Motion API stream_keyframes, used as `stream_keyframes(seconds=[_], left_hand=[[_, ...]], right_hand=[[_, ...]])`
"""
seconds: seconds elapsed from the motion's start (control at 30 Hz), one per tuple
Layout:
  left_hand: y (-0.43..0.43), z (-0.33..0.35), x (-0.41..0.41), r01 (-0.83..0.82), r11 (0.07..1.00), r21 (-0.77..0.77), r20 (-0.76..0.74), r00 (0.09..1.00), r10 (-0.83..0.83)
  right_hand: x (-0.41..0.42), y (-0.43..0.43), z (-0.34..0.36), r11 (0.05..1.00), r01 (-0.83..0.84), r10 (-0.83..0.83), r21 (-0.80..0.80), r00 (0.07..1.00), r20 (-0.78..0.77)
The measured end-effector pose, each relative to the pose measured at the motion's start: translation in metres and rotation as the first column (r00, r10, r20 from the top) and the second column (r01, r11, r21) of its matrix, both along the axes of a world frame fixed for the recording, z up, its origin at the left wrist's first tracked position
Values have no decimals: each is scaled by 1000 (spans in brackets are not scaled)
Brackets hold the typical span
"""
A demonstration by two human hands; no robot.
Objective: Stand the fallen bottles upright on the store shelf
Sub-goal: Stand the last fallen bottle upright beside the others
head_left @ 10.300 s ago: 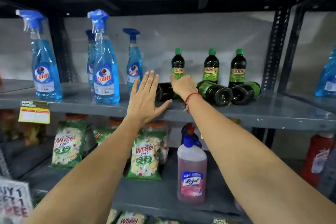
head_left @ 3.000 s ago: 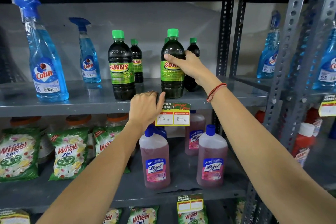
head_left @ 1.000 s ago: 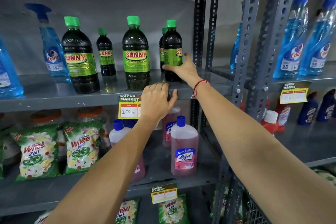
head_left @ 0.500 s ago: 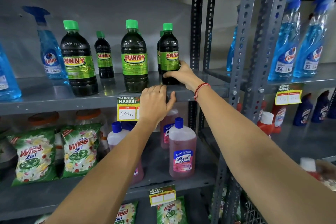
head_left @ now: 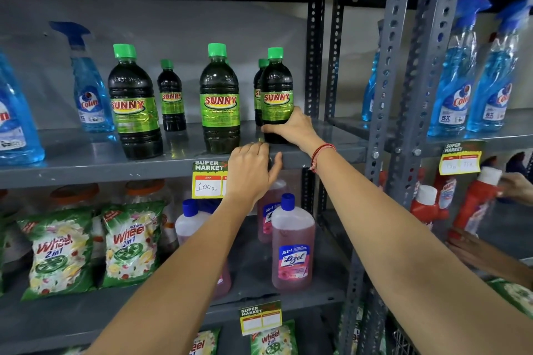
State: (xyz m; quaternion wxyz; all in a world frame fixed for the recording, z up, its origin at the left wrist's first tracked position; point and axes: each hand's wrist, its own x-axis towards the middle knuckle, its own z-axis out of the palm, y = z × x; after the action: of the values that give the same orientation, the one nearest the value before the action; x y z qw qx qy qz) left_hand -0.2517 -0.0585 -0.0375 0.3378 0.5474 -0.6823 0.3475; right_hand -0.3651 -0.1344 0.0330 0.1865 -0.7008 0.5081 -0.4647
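Note:
Several dark Sunny bottles with green caps stand upright on the grey shelf. Three stand at the front: a left one, a middle one and a right one. Smaller-looking ones stand behind, such as one at the back. My right hand wraps the base of the right front bottle. My left hand rests with curled fingers on the shelf's front lip, over part of a price tag. No bottle lies on its side.
Blue Colin spray bottles stand left, more on the neighbouring rack. Perforated steel uprights divide the racks. Below are Wheel packets, pink Lizol bottles and red bottles. Another person's hand reaches in at right.
Ten seconds ago several bottles lay on their side; now all stand. In the last second my right hand slid lower on the right front bottle, and another person's hand came in at right.

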Motion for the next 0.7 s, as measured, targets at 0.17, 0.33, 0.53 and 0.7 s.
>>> stream_keyframes(seconds=[0.17, 0.33, 0.53, 0.7], left_hand=[[3, 2, 1, 32, 998, 46, 8, 999, -33], [6, 7, 0, 42, 997, 68, -1, 999, -42], [4, 25, -4, 88, 981, 173, -147, 987, -63], [-15, 51, -5, 327, 830, 451, -430, 895, -119]], right_hand=[[-12, 15, -7, 998, -44, 46, -41, 998, 37], [-22, 18, -10, 996, -83, 84, -44, 996, 13], [-52, 20, -8, 986, -160, 159, 54, 987, 31], [-70, 19, -9, 958, -270, 273, 95, 962, -20]])
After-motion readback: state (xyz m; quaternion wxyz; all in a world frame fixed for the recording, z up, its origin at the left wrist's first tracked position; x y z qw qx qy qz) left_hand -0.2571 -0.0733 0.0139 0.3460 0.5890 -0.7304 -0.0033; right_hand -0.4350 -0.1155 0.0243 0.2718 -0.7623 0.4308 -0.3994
